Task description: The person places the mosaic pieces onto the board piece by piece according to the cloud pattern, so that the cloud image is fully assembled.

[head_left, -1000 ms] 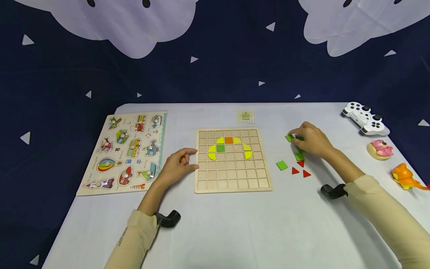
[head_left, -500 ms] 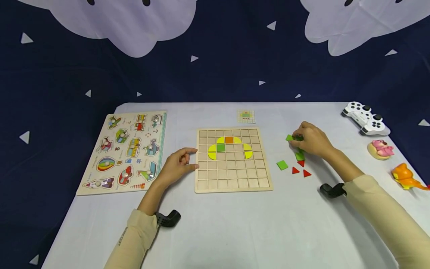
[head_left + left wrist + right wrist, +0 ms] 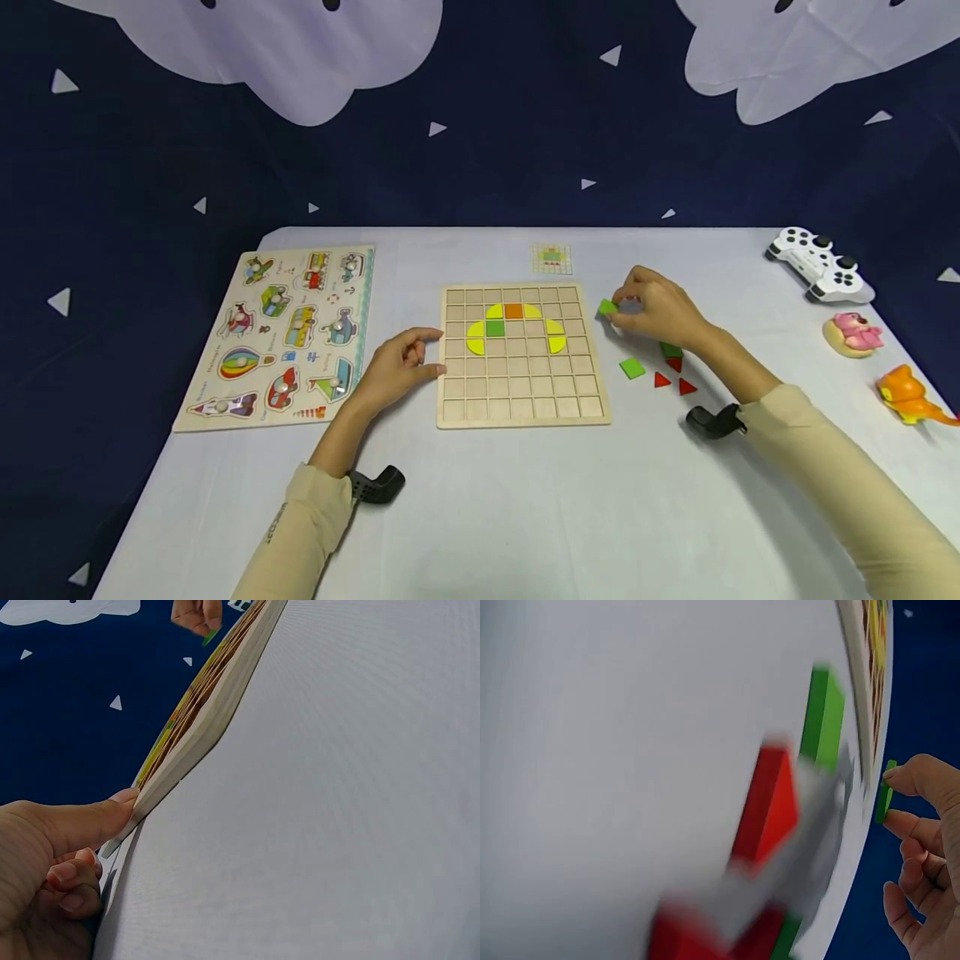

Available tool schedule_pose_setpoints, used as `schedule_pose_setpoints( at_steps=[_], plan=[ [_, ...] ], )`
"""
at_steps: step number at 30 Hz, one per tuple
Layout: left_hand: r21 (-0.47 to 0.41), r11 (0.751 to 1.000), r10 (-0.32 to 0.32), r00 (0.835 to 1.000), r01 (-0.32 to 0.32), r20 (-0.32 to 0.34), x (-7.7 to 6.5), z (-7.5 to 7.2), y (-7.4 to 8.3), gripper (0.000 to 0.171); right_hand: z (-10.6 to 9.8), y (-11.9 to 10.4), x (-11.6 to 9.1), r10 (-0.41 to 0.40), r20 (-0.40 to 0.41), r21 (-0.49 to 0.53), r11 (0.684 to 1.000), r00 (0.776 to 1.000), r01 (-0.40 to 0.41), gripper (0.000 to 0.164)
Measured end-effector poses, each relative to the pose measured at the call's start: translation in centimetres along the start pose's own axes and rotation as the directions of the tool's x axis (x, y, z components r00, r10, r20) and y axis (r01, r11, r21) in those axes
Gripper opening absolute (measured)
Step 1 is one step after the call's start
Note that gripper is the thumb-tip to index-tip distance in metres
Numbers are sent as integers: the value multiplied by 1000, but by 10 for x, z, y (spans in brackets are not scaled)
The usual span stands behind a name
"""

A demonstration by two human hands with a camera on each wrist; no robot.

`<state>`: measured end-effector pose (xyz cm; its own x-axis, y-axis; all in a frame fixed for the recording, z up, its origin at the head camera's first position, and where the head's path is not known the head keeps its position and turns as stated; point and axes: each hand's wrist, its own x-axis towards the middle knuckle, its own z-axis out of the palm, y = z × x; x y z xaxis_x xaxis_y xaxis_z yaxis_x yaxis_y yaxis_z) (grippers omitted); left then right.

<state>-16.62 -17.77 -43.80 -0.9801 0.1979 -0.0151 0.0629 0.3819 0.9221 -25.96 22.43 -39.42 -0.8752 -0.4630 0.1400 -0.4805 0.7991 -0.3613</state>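
My right hand [image 3: 660,312] pinches a green square tile [image 3: 608,307] between thumb and finger, just right of the wooden grid board [image 3: 487,410]. The right wrist view shows that tile [image 3: 884,796] tilted and off the table. Along the board's left edge, my left hand [image 3: 397,371] rests its thumb and index fingertips, spread apart; its other fingers are curled. Yellow quarter-circle tiles [image 3: 476,338], an orange square [image 3: 513,311] and a green square [image 3: 495,328] sit in the grid's cells. A loose green square [image 3: 632,367] and red triangles [image 3: 662,380] lie to the right.
Behind the board lies a small pattern card [image 3: 552,259]. A picture puzzle board [image 3: 281,342] is at the left. Along the right side are a white game controller [image 3: 817,265], a pink figure [image 3: 853,333] and an orange toy [image 3: 903,396].
My right hand has picked up a green square from the loose tiles and moved left with it, close to the board's right edge. My left hand has stayed at the board's left edge.
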Motion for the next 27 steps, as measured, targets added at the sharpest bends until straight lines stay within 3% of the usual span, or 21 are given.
schedule_pose_setpoints(
  at_steps=[16, 27],
  plan=[
    [29, 1000, -10, 1000, 11, -10, -1, -1, -1, 51, 31, -67, 28, -211, 15, 97, 973, 977, 208, 25],
    [31, 999, -7, 1000, 8, -20, 0, 0, -2, 50, 47, -87, 42, -322, 54, 72, 945, 945, 318, 23]
  ],
)
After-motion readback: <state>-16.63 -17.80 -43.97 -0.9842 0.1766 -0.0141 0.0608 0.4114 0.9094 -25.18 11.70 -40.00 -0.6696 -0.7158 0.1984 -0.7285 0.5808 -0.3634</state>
